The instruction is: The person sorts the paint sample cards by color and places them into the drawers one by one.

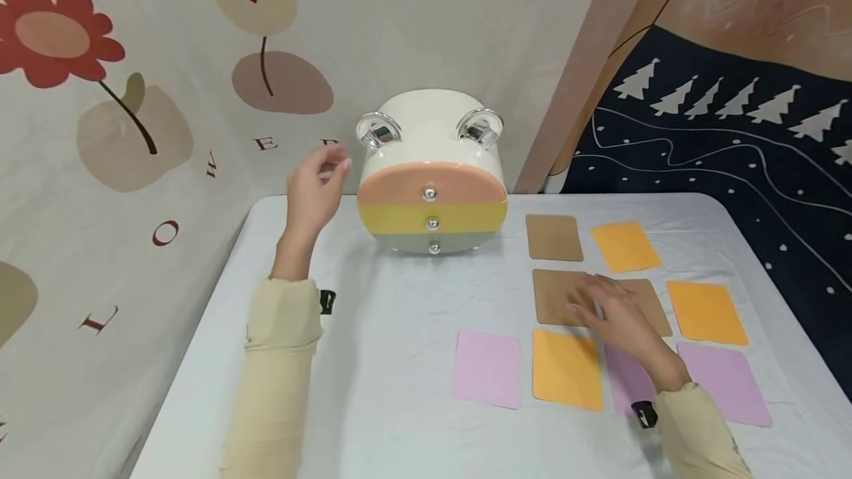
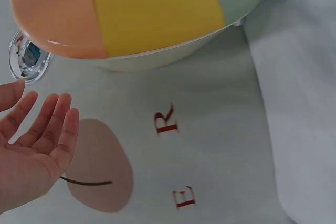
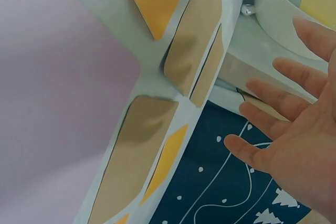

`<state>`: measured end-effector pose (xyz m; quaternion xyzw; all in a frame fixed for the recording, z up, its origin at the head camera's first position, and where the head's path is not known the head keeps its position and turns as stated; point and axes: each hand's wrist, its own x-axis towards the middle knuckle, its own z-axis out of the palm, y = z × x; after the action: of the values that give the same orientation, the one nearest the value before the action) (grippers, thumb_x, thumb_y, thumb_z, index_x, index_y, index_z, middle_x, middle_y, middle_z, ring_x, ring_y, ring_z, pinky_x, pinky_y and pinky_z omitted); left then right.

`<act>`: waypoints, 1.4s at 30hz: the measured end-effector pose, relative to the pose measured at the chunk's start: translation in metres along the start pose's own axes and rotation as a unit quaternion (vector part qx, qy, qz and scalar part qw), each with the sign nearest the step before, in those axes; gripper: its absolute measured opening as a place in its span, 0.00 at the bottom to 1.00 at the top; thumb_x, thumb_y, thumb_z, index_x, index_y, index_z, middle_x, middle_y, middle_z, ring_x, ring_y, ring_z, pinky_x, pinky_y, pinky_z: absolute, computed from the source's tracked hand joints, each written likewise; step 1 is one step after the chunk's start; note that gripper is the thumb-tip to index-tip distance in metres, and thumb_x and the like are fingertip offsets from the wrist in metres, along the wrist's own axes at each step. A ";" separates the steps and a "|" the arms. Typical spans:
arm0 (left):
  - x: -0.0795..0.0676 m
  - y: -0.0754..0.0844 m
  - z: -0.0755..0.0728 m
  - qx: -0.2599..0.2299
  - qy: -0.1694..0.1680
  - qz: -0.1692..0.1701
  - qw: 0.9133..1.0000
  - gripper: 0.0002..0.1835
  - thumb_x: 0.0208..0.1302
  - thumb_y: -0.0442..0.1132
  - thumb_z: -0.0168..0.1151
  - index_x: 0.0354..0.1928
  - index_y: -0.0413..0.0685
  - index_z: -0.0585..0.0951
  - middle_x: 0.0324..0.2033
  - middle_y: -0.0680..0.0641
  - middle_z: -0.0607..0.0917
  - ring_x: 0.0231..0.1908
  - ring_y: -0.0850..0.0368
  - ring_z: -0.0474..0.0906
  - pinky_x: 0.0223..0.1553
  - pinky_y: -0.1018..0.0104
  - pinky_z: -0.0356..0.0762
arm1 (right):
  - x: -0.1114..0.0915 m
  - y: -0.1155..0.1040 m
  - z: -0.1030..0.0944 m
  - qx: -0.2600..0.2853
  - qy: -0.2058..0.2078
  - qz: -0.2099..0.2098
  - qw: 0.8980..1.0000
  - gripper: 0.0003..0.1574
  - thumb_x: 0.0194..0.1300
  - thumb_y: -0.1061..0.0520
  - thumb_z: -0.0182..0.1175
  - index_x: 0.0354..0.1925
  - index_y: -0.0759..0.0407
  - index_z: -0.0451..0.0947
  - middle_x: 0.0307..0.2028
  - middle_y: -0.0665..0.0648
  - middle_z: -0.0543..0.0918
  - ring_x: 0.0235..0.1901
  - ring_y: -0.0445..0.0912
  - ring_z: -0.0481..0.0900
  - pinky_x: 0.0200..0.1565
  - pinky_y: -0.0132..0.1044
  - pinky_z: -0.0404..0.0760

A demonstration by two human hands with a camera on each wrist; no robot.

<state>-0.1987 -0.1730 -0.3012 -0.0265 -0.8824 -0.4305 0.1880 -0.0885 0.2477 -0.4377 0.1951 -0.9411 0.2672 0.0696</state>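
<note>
"Where is the left hand [image 1: 315,187]?"

"Just left of the drawer box [image 1: 431,177], fingers loosely bent, thumb apart from them."

"And the right hand [image 1: 619,316]?"

"Over two brown cards [image 1: 555,298], in front and to the right of the drawer box, its fingers spread."

"The orange cards [image 1: 567,372] and pink cards [image 1: 487,372]?"

"Rightward of the drawer box too, pink furthest in front."

Dark red serif capitals L [image 1: 97,321], O [image 1: 156,234], W [image 1: 211,165] and E [image 1: 265,143] climb in a slanting row across a cream, flower-printed backdrop [image 1: 373,28], with a fifth letter, R [image 2: 167,128], mostly hidden in the head view. The left wrist view shows that R in full, turned sideways beside the E. A dark red mark [image 1: 3,429], cut off at the head view's left edge, is illegible.
</note>
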 end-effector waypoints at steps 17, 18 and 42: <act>0.042 0.023 -0.006 -0.106 -0.087 -0.087 0.987 0.17 0.68 0.36 0.50 0.58 0.49 0.75 0.52 0.48 0.77 0.42 0.61 0.73 0.43 0.71 0.73 | 0.029 -0.015 0.000 0.140 -0.116 0.029 0.983 0.27 0.65 0.56 0.56 0.58 0.70 0.67 0.56 0.69 0.70 0.57 0.63 0.65 0.54 0.59 0.66; 0.042 0.023 -0.007 -0.108 -0.091 -0.088 0.986 0.18 0.68 0.36 0.49 0.58 0.49 0.75 0.53 0.48 0.77 0.42 0.61 0.73 0.44 0.70 0.73 | 0.035 -0.019 -0.002 0.154 -0.123 0.019 0.980 0.27 0.65 0.58 0.55 0.58 0.71 0.66 0.57 0.69 0.70 0.57 0.63 0.65 0.53 0.59 0.66; 0.038 0.026 -0.016 -0.103 -0.158 -0.073 0.979 0.21 0.71 0.37 0.44 0.64 0.51 0.68 0.59 0.48 0.71 0.56 0.55 0.68 0.53 0.58 0.71 | 0.181 -0.137 -0.021 0.361 -0.220 -0.101 0.901 0.34 0.60 0.75 0.50 0.65 0.69 0.56 0.60 0.66 0.65 0.56 0.59 0.67 0.54 0.41 0.71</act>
<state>-0.2238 -0.1733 -0.2600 -0.0494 -0.8515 -0.5219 0.0104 -0.1977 0.0925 -0.3121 0.3546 -0.7467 0.5307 -0.1875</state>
